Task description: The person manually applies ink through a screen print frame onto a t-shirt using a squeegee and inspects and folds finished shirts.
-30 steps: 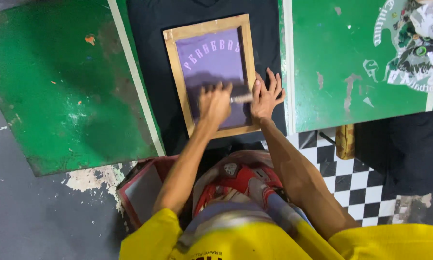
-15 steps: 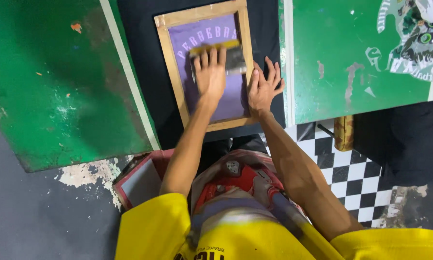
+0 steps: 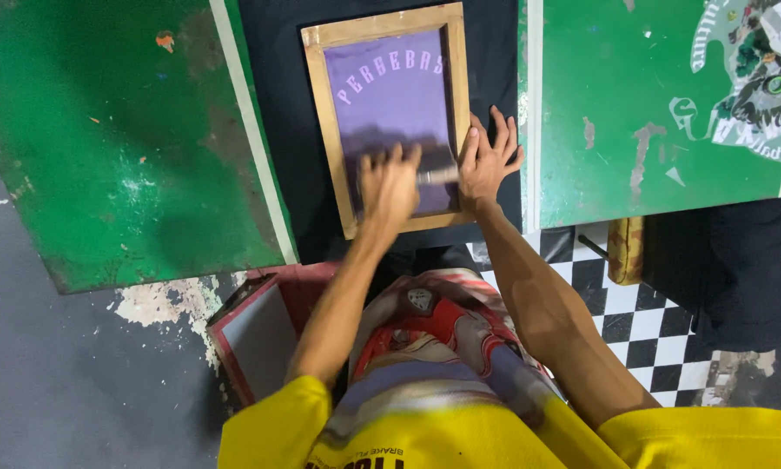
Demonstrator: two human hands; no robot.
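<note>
Left hand (image 3: 390, 184) is blurry but looks closed around a squeegee (image 3: 438, 175), low on the purple mesh of the screen frame (image 3: 386, 117). Can't make out the finger wrap exactly. Right hand (image 3: 488, 161) sits at 3 o'clock from it, flat with fingers spread, pressing on the frame's right wooden rail. So the hands are apart, one pulling, one bracing.

The frame lies on a black garment (image 3: 277, 130) stretched over the middle platen, with pale arched lettering showing at 12 o'clock on the mesh. Green boards flank it: one (image 3: 121, 139) at 9 o'clock, another (image 3: 660, 113) at 3 o'clock with a printed graphic. Checkered floor (image 3: 642, 326) is at 5 o'clock.

Likely risk: only one hand pins the frame, and on one side. A hard or uneven stroke could nudge it and smear the lettering on the fabric.
</note>
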